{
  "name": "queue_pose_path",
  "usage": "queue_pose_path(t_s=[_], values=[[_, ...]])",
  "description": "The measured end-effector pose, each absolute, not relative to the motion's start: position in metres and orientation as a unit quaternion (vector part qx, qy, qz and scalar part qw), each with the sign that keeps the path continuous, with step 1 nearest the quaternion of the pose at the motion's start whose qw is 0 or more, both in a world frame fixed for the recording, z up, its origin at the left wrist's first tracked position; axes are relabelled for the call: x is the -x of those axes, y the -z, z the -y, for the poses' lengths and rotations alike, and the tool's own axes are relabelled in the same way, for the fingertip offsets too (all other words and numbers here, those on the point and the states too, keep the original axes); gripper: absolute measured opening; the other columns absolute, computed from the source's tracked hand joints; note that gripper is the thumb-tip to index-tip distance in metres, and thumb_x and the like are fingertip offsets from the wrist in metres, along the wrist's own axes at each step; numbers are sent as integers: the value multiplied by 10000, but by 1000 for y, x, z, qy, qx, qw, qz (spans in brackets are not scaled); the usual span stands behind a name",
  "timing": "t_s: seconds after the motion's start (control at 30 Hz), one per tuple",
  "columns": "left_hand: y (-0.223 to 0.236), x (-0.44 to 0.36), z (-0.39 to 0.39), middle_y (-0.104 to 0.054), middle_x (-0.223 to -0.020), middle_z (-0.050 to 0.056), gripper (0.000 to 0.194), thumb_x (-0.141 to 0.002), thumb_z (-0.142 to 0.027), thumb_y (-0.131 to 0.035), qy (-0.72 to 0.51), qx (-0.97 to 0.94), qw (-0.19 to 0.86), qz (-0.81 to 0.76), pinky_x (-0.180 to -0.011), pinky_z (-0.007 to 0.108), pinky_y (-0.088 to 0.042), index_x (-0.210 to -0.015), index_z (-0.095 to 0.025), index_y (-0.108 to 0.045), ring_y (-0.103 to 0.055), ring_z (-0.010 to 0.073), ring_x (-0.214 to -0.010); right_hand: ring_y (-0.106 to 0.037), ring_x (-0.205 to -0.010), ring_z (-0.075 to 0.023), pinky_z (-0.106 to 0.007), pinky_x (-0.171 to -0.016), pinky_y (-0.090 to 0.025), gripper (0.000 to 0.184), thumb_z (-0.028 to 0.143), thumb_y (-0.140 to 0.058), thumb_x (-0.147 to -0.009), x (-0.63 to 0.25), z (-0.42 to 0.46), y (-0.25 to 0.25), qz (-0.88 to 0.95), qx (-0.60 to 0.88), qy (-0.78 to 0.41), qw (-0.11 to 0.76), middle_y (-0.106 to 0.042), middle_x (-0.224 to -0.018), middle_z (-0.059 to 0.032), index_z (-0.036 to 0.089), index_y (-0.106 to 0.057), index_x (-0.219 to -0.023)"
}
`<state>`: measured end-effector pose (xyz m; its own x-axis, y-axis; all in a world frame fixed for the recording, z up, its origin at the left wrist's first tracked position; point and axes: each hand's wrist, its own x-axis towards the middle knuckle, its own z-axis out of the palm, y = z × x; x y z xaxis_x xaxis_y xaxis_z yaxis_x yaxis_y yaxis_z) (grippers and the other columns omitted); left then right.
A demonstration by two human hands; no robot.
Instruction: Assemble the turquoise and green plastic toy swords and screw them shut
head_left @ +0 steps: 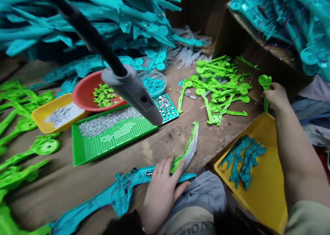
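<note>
My left hand [161,187] rests near the table's front edge, fingers pressed down on a teal toy sword shell [113,193] and on the base of a green and clear blade piece [189,147] that lies over it. My right hand [275,97] reaches out to the right and is closed round the stem of a green plastic part [265,82], held upright beside a cardboard box [239,39]. A pile of green plastic parts [219,87] lies on the wooden table just left of that hand.
A hanging grey electric screwdriver [134,92] dangles over a green tray of screws [110,131]. A red bowl [85,94], a yellow tray [51,114] and a teal tray of button cells [166,107] stand behind. A yellow bin [265,183] holds teal pieces. Teal shells are heaped behind.
</note>
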<state>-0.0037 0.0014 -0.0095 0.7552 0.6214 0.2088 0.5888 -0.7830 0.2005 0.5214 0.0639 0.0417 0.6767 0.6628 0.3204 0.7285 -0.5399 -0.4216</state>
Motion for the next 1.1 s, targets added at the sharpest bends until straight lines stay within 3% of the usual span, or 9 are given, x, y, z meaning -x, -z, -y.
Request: queue_pose_path(t_s=[0.13, 0.2, 0.3, 0.4, 0.5, 0.67, 0.8, 0.93, 1.1], values=[[-4, -4, -2, -561, -1249, 177, 491, -852, -435, -668, -146, -930, 87, -326, -942, 529, -526, -1252, -156, -612, -524, 352, -1172, -579, -778, -164, -316, -768, -470, 348, 105, -521, -653, -463, -34, -67, 442, 837, 117, 300, -652, -900, -71, 135, -659, -971], [-7, -4, -1, -572, -1236, 182, 455, -873, -403, -650, -172, -930, 91, -313, -961, 530, -514, -1233, -126, -615, -525, 347, -1170, -603, -851, -184, -332, -801, -480, 391, 192, -576, -702, -430, -22, -77, 516, 774, 99, 352, -649, -958, -68, 156, -635, -1087], [-7, 3, 3, -590, -1219, 180, 379, -892, -331, -638, -200, -925, 97, -309, -987, 526, -495, -1198, -108, -618, -532, 333, -1168, -584, -1065, -246, -403, -914, -481, 711, 553, -651, -764, -385, -10, -86, 632, 695, -9, 342, -585, -1223, -111, 188, -498, -1355], [-7, 15, 7, -610, -1194, 169, 312, -899, -267, -630, -217, -915, 101, -325, -992, 516, -491, -1171, -114, -613, -551, 316, -1154, -536, -1181, -300, -461, -1017, -432, 942, 864, -402, -748, -350, -4, -85, 685, 655, -121, 294, -533, -1339, -132, 196, -457, -1410], [-6, 26, 12, -622, -1176, 162, 299, -887, -227, -639, -230, -905, 93, -345, -1010, 507, -481, -1166, -122, -609, -557, 310, -1164, -568, -1128, -313, -473, -993, -439, 854, 833, -280, -817, -317, -1, -76, 676, 660, -185, 271, -595, -1235, -131, 207, -521, -1345], [-4, 29, 17, -633, -1165, 179, 329, -870, -265, -665, -225, -899, 85, -366, -1037, 505, -466, -1146, -91, -625, -554, 320, -1182, -570, -1142, -303, -476, -979, -411, 586, 564, -513, -886, -262, 8, -49, 772, 571, -198, 197, -627, -1221, -123, 227, -498, -1365], [2, 28, 19, -639, -1183, 189, 416, -877, -373, -658, -209, -900, 82, -374, -1038, 517, -461, -1163, -73, -620, -552, 332, -1182, -589, -1152, -284, -469, -999, -372, 641, 525, -549, -902, -231, 13, -32, 839, 492, -183, 145, -637, -1274, -142, 183, -427, -1430], [9, 30, 20, -641, -1199, 189, 518, -885, -475, -624, -212, -894, 78, -386, -1041, 511, -458, -1201, -65, -599, -545, 337, -1202, -610, -1117, -282, -446, -962, -397, 658, 570, -515, -909, -212, 12, -26, 866, 463, -150, 113, -655, -1252, -166, 127, -477, -1393], [14, 33, 22, -647, -1206, 181, 525, -894, -482, -608, -219, -882, 85, -408, -1071, 507, -430, -1228, -78, -594, -542, 327, -1222, -608, -1135, -277, -443, -966, -401, 637, 563, -489, -925, -198, 8, -25, 881, 446, -133, 86, -636, -1306, -158, 103, -503, -1365]])
